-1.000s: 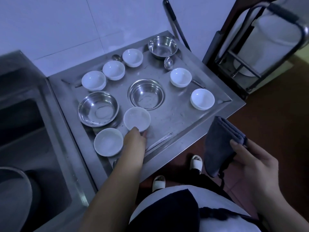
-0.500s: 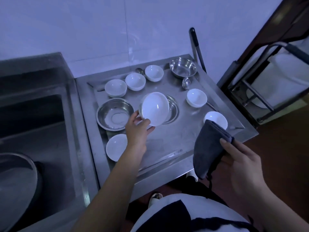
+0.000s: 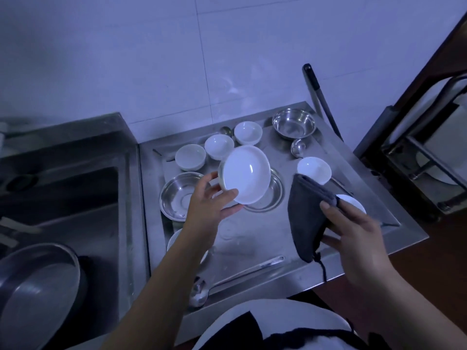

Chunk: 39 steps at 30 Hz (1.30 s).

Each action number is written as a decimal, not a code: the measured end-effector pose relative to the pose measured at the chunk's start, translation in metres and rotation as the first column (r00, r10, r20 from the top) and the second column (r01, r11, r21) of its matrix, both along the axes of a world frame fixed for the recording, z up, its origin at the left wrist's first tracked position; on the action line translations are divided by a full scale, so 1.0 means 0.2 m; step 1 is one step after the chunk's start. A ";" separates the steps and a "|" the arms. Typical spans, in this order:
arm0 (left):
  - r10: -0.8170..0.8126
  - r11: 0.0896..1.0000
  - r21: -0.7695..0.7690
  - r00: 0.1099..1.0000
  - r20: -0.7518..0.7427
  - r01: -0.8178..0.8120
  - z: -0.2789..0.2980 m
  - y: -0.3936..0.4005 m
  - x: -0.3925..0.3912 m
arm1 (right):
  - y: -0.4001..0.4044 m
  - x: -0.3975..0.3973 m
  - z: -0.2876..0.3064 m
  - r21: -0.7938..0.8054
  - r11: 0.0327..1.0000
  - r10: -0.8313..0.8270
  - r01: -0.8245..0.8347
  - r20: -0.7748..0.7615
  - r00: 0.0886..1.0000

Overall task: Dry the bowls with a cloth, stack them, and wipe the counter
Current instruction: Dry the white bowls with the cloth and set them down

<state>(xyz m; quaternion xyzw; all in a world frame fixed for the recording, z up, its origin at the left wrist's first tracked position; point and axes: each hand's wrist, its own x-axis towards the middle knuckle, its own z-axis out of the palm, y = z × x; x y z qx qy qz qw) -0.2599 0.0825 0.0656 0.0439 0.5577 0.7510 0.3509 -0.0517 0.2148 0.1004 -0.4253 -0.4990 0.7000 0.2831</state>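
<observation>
My left hand [image 3: 208, 203] grips a white bowl [image 3: 246, 174] by its rim, lifted above the steel counter [image 3: 252, 238] and tilted so its inside faces right. My right hand [image 3: 353, 231] holds a folded dark grey cloth [image 3: 307, 213] just right of that bowl, not touching it. On the counter stand several more white bowls, such as the one at the back [image 3: 248, 132], one at the right [image 3: 314, 169] and one half hidden under my left forearm [image 3: 174, 242]. Three steel bowls stand at the left [image 3: 177, 195], the middle [image 3: 271, 195] and the back right [image 3: 294, 123].
A deep sink [image 3: 63, 198] lies left of the counter, with a large steel pan [image 3: 35, 294] at its near end. A long ladle [image 3: 227, 279] lies along the counter's front edge; a smaller spoon [image 3: 298, 147] lies near the back. A dark pole [image 3: 319, 97] leans on the wall.
My left hand took the white bowl from the counter, lifted it and tilted it. My right hand brought the cloth up and leftwards, closer to the bowl.
</observation>
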 end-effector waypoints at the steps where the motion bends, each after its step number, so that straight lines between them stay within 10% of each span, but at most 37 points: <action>1: 0.002 1.000 -0.005 0.999 0.034 -0.002 -0.01 0.02 0.01 | 0.05 -0.01 0.03 -0.020 1.000 0.014 -0.014 -0.025 1.000; 8: -0.170 0.985 0.051 0.956 0.239 0.162 -0.08 0.15 0.13 | 0.31 -0.12 0.26 -0.233 0.963 0.040 -0.136 -0.376 0.926; 13: -0.260 0.960 0.185 0.911 0.320 0.209 -0.07 0.16 0.15 | 0.29 -0.21 0.14 0.168 0.985 -0.012 0.043 -0.183 0.983; 18: -0.206 0.978 0.090 0.925 0.320 0.187 -0.09 0.16 0.19 | 0.21 -0.15 -0.02 0.776 0.580 0.144 -0.249 0.203 0.968; 22: -0.235 0.972 0.055 0.957 0.169 0.229 -0.08 0.17 0.22 | 0.16 -0.12 -0.07 0.725 0.248 0.143 -0.642 0.628 0.765; 25: -0.276 0.961 0.035 0.956 0.097 0.274 -0.08 0.17 0.24 | 0.12 -0.09 -0.06 0.711 0.358 0.188 -0.605 0.580 0.793; 30: -0.338 0.940 0.080 0.938 0.077 0.332 -0.04 0.15 0.26 | 0.16 -0.03 0.02 0.416 0.898 -0.047 -0.144 0.416 0.908; 39: -0.375 0.926 -0.025 0.916 -0.139 0.376 0.04 0.15 0.36 | -0.01 -0.08 -0.09 0.138 0.982 -0.168 0.126 0.347 0.923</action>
